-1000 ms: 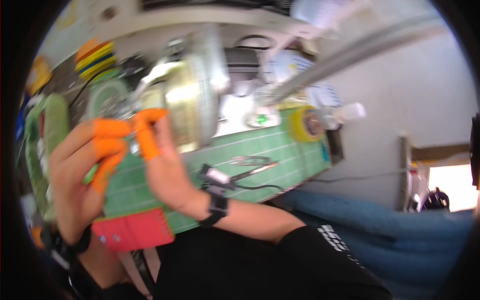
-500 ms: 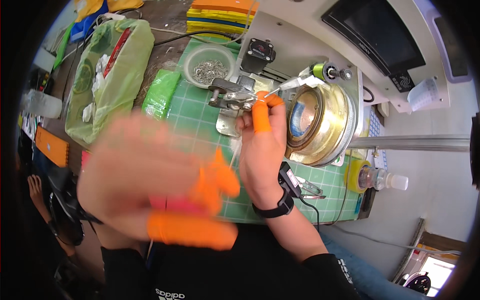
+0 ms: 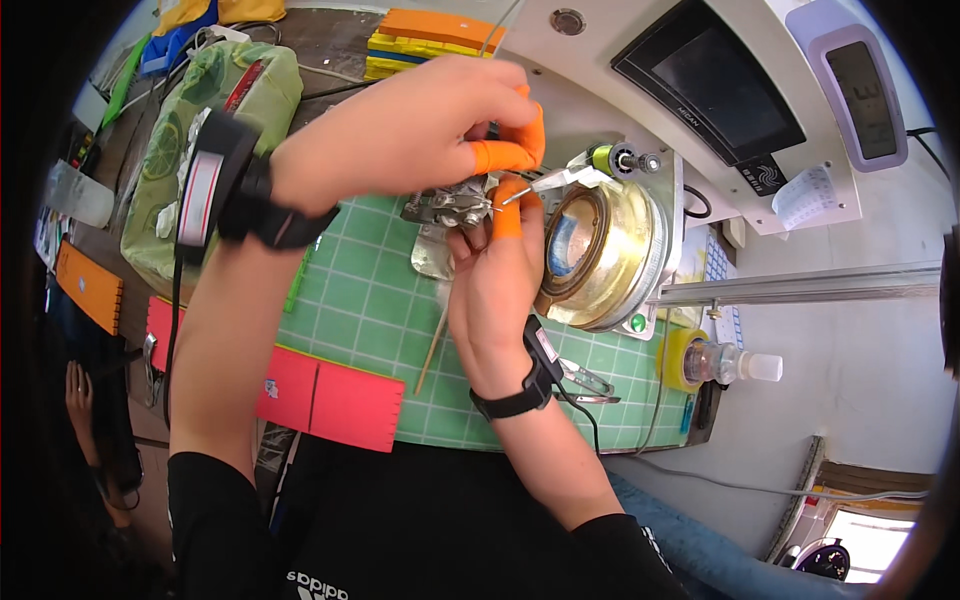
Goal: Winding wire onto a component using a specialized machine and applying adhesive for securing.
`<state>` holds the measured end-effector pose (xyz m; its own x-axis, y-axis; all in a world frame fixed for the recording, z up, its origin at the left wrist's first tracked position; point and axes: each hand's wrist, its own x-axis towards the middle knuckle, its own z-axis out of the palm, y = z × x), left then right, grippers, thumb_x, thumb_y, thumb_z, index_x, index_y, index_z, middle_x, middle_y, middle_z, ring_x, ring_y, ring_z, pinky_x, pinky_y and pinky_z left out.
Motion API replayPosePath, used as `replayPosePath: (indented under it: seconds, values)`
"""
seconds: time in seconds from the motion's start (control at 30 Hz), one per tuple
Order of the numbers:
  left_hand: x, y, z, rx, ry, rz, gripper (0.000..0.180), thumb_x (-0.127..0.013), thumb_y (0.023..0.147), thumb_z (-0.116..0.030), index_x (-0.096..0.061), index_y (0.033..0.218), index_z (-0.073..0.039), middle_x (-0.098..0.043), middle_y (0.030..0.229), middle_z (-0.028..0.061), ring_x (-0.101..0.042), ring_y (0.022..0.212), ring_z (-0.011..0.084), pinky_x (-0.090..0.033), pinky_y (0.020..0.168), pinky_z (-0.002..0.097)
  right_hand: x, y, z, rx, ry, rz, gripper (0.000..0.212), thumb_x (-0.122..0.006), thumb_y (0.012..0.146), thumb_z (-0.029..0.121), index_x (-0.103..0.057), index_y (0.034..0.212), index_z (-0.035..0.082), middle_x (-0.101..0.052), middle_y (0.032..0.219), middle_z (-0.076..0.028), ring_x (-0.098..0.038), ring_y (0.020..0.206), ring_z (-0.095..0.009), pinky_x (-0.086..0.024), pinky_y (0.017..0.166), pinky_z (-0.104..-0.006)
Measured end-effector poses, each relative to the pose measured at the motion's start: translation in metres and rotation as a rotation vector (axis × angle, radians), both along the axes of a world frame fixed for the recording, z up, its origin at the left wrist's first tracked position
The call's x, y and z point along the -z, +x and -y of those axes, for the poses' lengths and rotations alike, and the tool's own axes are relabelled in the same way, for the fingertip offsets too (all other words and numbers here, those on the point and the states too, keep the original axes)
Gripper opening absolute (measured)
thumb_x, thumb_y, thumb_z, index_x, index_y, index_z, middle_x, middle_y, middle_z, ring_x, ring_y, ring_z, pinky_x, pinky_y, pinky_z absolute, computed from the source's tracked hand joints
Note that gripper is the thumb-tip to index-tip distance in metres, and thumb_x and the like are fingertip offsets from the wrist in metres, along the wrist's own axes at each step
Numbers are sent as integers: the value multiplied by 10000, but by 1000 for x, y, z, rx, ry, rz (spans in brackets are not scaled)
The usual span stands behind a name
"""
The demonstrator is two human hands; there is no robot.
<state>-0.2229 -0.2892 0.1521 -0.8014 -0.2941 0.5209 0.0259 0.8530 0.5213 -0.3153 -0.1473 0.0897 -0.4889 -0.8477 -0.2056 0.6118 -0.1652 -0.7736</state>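
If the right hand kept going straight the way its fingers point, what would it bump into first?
Probably the small metal clamp fixture on the green cutting mat: the right hand points up the picture, its orange-capped fingertip almost at it. Depth is unclear.

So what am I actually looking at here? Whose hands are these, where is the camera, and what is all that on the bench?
The camera sits on a person's head and looks down, so both hands are that person's own; its wide lens bends straight edges. The left hand and right hand wear orange finger covers and meet at a small metal fixture, where they pinch something too small to make out. Below lies a green grid mat. Right of the hands is a large brass-coloured round reel on a pale machine with a dark screen. Also there: red pads, a green bag, a yellow tape roll and a small bottle.
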Motion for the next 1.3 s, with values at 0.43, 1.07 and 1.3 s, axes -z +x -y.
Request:
replayPosePath:
  seconds: [0.43, 1.07, 1.3]
  values:
    - [2, 52, -182, -320, 212, -206, 221, -832, 808, -6, -770, 1019, -22, -722, 1153, 189, -704, 869, 314, -563, 744, 372, 15, -20, -132, -709, 159, -1400, 346, -671, 848, -47, -608, 1185, 1, -569, 1176, -222, -607, 998, -463, -536, 806, -527]
    - [66, 61, -190, -281, 246, -182, 197, -780, 801, 41, -718, 980, -15, -747, 1158, 110, -704, 772, 239, -553, 617, 316, 16, -39, -96, -213, 123, -1737, 443, -721, 949, 42, -597, 1374, 11, -621, 1215, -224, -660, 857, -427, -550, 727, -498]
    - [70, 63, -191, -324, 251, -139, 213, -794, 808, 58, -741, 1009, 14, -750, 1144, 152, -744, 867, 287, -605, 697, 345, 26, -52, -129, -147, -49, -1638, 513, -692, 981, 53, -585, 1481, 24, -652, 1244, -248, -686, 862, -408, -576, 741, -445]
